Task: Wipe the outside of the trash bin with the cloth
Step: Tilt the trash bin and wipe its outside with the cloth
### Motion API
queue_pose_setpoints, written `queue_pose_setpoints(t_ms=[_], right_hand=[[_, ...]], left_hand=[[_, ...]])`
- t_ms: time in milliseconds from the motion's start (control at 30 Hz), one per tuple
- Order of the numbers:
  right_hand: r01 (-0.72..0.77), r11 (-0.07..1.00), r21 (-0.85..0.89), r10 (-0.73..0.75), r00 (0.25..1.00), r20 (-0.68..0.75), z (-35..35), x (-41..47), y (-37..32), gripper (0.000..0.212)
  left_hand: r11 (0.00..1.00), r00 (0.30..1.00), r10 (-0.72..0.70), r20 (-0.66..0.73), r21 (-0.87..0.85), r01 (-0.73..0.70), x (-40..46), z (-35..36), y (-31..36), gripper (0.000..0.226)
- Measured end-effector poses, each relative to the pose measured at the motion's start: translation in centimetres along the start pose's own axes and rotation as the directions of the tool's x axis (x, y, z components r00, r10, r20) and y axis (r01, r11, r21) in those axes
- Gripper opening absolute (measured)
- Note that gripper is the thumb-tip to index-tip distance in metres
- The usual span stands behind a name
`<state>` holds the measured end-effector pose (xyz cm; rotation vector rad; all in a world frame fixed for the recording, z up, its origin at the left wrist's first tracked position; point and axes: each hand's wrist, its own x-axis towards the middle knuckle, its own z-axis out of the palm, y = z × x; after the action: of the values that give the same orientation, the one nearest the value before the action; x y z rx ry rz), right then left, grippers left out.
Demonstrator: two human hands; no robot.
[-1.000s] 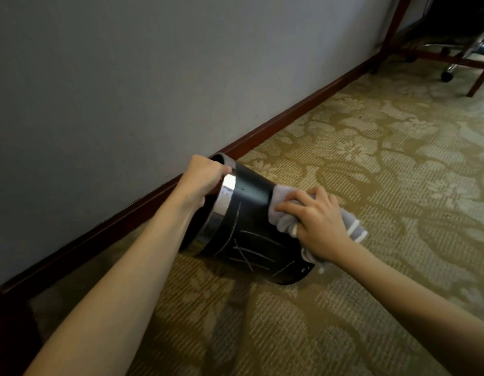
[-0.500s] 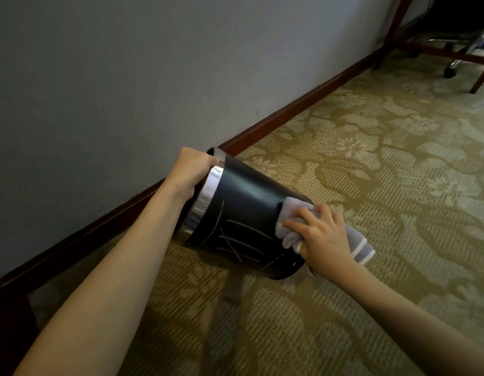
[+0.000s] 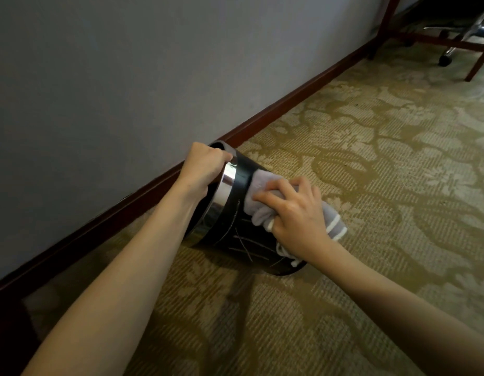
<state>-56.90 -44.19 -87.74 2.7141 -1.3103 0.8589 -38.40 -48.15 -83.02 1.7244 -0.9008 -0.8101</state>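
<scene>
Since half a second ago the right hand (image 3: 296, 213) has slid the cloth (image 3: 262, 202) up the bin (image 3: 235, 234) wall from near the base toward the rim. Nearest, that hand clutches the bunched grey cloth and presses it on the black side. Bin is tilted on the carpet (image 3: 371, 185), base down, mouth toward the wall (image 3: 127, 77). Further off, left hand (image 3: 205, 166) grips the chrome rim, steadying it. Mid-wipe step, looks like. Next likely needs a stroke back down, or the bin turned for unwiped sides.
</scene>
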Motion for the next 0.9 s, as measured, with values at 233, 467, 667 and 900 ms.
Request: queue_pose_setpoints(t_ms=[233, 467, 667, 900], right_hand=[[0.133, 0.973, -0.188, -0.150, 0.986, -0.076, 0.5, 0.6, -2.7, 0.036], [0.099, 0.944, -0.315, -0.058, 0.989, 0.139, 2.1, -3.2, 1.3, 0.019], [-0.034, 0.915, -0.402, 0.153, 0.951, 0.269, 2.6, -5.7, 5.6, 0.023], [-0.110, 0.913, -0.392, 0.219, 0.944, 0.245, 3.1, -3.4, 7.8, 0.023]], left_hand=[[0.995, 0.998, 0.034, 0.045, 0.089, -0.038, 0.4, 0.6, 0.5, 0.013], [0.999, 0.999, -0.005, -0.046, 0.031, 0.006, 1.4, -1.7, -0.3, 0.017], [0.991, 0.990, -0.124, -0.062, -0.049, 0.121, 1.9, -3.4, -1.1, 0.024], [0.981, 0.980, -0.181, 0.077, -0.057, 0.186, 1.6, -4.0, -1.5, 0.030]])
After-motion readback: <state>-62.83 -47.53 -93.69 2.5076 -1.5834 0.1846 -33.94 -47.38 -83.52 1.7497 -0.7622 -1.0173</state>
